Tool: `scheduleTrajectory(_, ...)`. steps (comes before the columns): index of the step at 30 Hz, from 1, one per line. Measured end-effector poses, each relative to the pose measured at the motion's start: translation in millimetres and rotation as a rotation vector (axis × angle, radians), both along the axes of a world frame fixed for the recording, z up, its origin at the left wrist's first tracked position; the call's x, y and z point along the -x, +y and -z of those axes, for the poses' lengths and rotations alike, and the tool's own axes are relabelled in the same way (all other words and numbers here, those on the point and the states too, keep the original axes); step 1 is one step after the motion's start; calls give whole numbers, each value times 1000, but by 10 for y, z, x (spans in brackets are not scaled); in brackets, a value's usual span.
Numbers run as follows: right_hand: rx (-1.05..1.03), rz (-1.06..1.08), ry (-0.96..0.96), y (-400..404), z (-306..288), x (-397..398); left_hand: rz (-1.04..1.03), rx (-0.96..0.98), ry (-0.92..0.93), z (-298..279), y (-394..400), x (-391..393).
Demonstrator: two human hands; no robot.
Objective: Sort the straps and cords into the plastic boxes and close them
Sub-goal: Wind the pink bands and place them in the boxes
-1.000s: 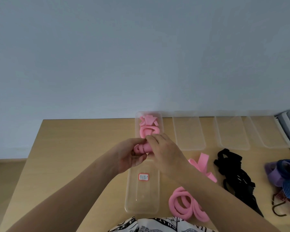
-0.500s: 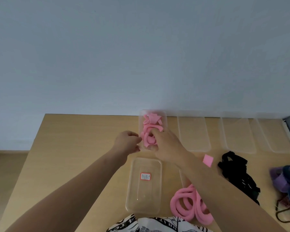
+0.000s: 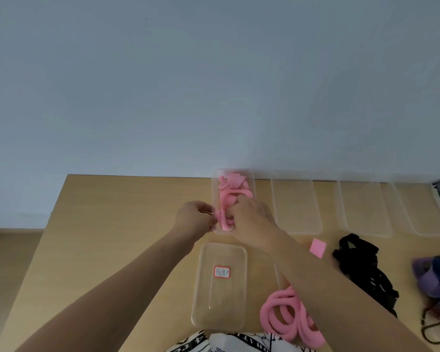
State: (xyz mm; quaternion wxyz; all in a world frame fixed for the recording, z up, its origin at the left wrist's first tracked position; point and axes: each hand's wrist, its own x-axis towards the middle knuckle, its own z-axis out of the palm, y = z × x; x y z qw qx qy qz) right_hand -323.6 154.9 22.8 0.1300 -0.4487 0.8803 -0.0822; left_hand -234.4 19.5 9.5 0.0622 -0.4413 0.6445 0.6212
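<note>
**Inspector A:** State of each grip?

**Inspector B:** The right hand (image 3: 254, 219) is curled over the pink strap (image 3: 226, 221), grasping it and pressing it down into the near end of the pink-filled box (image 3: 215, 191). The left hand (image 3: 194, 219) sits just left of that grip, fingers curled at the box's near-left rim; it appears to pinch the rim or the strap's end, which of the two I cannot tell.

**Inspector A:** What has changed?

**Inspector B:** A second ago both hands held the rolled strap above the labelled lid (image 3: 220, 285), short of the box. Now the roll sits inside the box, touching the pink straps beyond the grip. In my judgement the placing is nearly done; release is outstanding.

**Inspector A:** Remaining work?

**Inspector B:** Considerable. Behind the right forearm, near the person, the pink cord coil (image 3: 287, 323) lies on the tabletop (image 3: 112, 224), and a pink strap end (image 3: 317, 247) shows just right of the wrist. Further right lie the black straps (image 3: 361, 265) and the blue and purple straps (image 3: 437, 275). The empty boxes (image 3: 296, 201) stand right of the grip, unfilled. The lid is off, directly below the grip.

**Inspector A:** Risk?

**Inspector B:** The roll may spring open once released and foul the lid.
</note>
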Motion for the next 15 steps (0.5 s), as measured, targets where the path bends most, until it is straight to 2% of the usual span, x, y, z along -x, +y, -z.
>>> scheduleTrajectory(4, -57, -36, 126, -33, 37, -1, 89, 175, 11, -4, 44, -15)
scheduleTrajectory(7, -61, -67, 78, -32, 70, 13, 213, 358, 15, -25, 94, -19)
scheduleTrajectory(10, -26, 12, 6, -34, 54, 29, 231, 380, 11, -40, 96, -33)
scheduleTrajectory(15, -61, -19, 58, 37, 41, -2, 245, 371, 17, -68, 79, -60)
